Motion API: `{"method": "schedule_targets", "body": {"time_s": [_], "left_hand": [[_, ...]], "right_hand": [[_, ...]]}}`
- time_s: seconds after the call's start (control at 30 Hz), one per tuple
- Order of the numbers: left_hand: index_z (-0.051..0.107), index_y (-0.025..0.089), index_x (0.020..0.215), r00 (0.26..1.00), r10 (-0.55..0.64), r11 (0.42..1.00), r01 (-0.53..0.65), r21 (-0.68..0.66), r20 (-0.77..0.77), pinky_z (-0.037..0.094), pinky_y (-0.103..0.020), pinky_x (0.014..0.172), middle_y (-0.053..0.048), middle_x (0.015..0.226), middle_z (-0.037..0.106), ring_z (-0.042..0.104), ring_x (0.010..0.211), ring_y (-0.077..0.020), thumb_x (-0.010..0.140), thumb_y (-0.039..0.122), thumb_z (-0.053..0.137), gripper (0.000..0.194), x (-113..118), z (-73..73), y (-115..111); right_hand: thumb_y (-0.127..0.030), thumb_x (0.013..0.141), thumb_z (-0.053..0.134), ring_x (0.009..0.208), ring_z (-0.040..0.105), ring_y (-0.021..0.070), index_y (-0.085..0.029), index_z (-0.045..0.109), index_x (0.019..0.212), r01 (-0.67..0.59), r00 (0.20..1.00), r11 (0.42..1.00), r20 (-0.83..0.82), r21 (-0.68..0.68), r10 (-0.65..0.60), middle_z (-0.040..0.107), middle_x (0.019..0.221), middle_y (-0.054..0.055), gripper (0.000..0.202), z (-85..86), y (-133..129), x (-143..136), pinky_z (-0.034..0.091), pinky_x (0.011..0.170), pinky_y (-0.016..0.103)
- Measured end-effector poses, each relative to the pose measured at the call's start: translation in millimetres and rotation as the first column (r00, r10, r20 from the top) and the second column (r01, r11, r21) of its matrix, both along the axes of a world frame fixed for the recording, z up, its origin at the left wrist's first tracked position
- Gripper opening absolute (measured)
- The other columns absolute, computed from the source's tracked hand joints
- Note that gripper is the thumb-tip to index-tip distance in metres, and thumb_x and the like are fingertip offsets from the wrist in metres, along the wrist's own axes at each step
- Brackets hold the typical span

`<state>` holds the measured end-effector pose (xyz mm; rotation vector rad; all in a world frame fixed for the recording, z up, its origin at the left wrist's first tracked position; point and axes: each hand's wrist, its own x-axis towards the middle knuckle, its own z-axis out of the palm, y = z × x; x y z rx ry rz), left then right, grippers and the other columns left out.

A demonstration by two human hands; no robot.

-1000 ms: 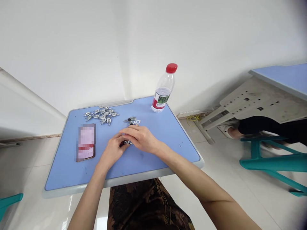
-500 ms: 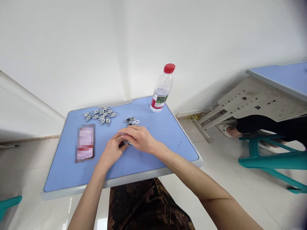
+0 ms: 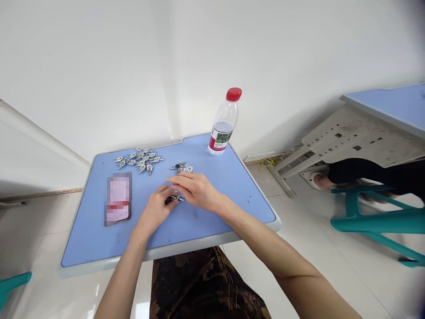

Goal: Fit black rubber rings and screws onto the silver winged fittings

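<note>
My left hand [image 3: 159, 204] is closed around a small silvery metal part [image 3: 177, 198] just above the blue desktop [image 3: 212, 226]. The part's shiny end sticks out to the right of my fingertips; the rest is hidden. My right hand [image 3: 195, 189] hovers over it, thumb and forefinger brought close together near the part's top. Whatever may be between those fingertips is too small to make out. Just beyond my right hand lie several loose metal pieces [image 3: 182, 167], one with a black round face, partly covered by my fingers.
A pile of similar silvery parts [image 3: 141, 160] with thin stems lies at the back left. Before it lies a phone [image 3: 118, 199] with a blurred screen. A red-capped water bottle [image 3: 222, 133] stands at the back right. A teal stool [image 3: 375, 221] and a person's leg are at far right.
My right hand has shifted slightly right, away from my left fingers, uncovering more of the metal part. My left hand stays in place.
</note>
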<state>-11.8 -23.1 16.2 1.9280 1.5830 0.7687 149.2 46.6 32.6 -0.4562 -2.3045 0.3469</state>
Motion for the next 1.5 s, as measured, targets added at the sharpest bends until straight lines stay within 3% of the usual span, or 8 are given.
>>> {"method": "schedule_targets", "body": {"time_s": [0.17,0.37,0.47,0.63,0.93,1.13,1.27,1.5], "left_hand": [[0.065,0.021,0.092,1.0,0.005,1.0,-0.005,0.01,-0.011,0.045,-0.028,0.071,-0.001,0.092,0.061,0.058,0.079,-0.0153,0.082,0.014,0.058,0.015,-1,-3.1,0],[0.064,0.02,0.088,1.0,-0.01,1.0,0.01,0.029,-0.005,0.046,-0.028,0.07,-0.002,0.092,0.061,0.058,0.079,-0.0158,0.083,0.015,0.057,0.01,0,-2.0,0],[0.063,0.02,0.089,1.0,-0.01,1.0,0.01,0.028,-0.005,0.046,-0.028,0.074,-0.001,0.094,0.061,0.059,0.083,-0.0164,0.083,0.014,0.057,0.011,1,-1.4,0],[0.061,0.018,0.083,0.999,0.015,0.999,-0.012,0.052,-0.049,0.045,-0.028,0.069,-0.002,0.086,0.06,0.058,0.077,-0.0163,0.083,0.015,0.056,0.006,0,-6.2,1],[0.061,0.019,0.094,0.998,-0.024,1.0,0.025,0.007,-0.057,0.046,-0.032,0.076,-0.004,0.092,0.06,0.058,0.085,-0.0193,0.084,0.016,0.055,0.012,0,-1.8,1],[0.063,0.019,0.095,0.999,-0.008,1.0,0.008,0.004,-0.037,0.046,-0.031,0.075,-0.004,0.094,0.061,0.059,0.084,-0.0182,0.082,0.013,0.055,0.016,1,-1.5,1],[0.063,0.018,0.086,0.998,-0.006,1.0,0.005,-0.008,-0.058,0.045,-0.03,0.071,-0.003,0.087,0.059,0.058,0.079,-0.0172,0.083,0.015,0.055,0.008,1,1.1,1],[0.062,0.019,0.088,0.999,0.01,1.0,-0.01,0.008,-0.053,0.045,-0.028,0.07,-0.002,0.09,0.06,0.057,0.077,-0.0162,0.081,0.013,0.056,0.011,1,0.4,0]], "right_hand": [[-0.027,0.096,0.043,0.063,0.053,0.0122,-0.017,0.061,0.091,0.109,0.994,0.993,-0.02,0.044,-0.108,0.061,0.072,0.003,0.021,-4.5,-1,-3,0.04,0.06,0.024],[-0.016,0.095,0.039,0.084,0.058,0.0151,-0.015,0.054,0.112,-0.002,0.996,1.0,0.085,0.03,-0.001,0.062,0.101,0.009,0.024,2.8,-6,1,0.043,0.065,0.024],[-0.014,0.094,0.04,0.081,0.058,0.0146,-0.015,0.054,0.112,-0.037,0.997,0.999,0.07,-0.017,0.038,0.064,0.091,0.006,0.023,2.9,-4,2,0.043,0.068,0.025],[-0.023,0.094,0.047,0.068,0.053,0.0124,-0.017,0.056,0.087,-0.027,0.999,0.999,0.028,-0.043,0.029,0.059,0.076,0.002,0.013,-0.7,-7,-5,0.04,0.061,0.023],[-0.023,0.088,0.052,0.056,0.044,0.0094,-0.018,0.048,0.077,0.218,0.974,0.961,-0.023,-0.168,-0.225,0.052,0.067,-0.002,0.013,-8.0,-8,-10,0.031,0.052,0.021],[-0.024,0.097,0.038,0.066,0.053,0.0127,-0.018,0.055,0.101,0.128,0.982,0.992,0.139,-0.005,-0.126,0.06,0.086,0.004,0.018,-0.9,-3,-3,0.032,0.053,0.023],[-0.013,0.094,0.035,0.079,0.057,0.0155,-0.016,0.048,0.118,-0.009,0.988,0.998,0.152,-0.06,0.018,0.06,0.098,0.008,0.028,7.2,0,5,0.041,0.062,0.025],[-0.018,0.095,0.041,0.073,0.057,0.0145,-0.016,0.056,0.104,-0.018,0.996,0.999,0.09,-0.03,0.02,0.063,0.085,0.005,0.017,2.6,3,2,0.041,0.064,0.025]]}}
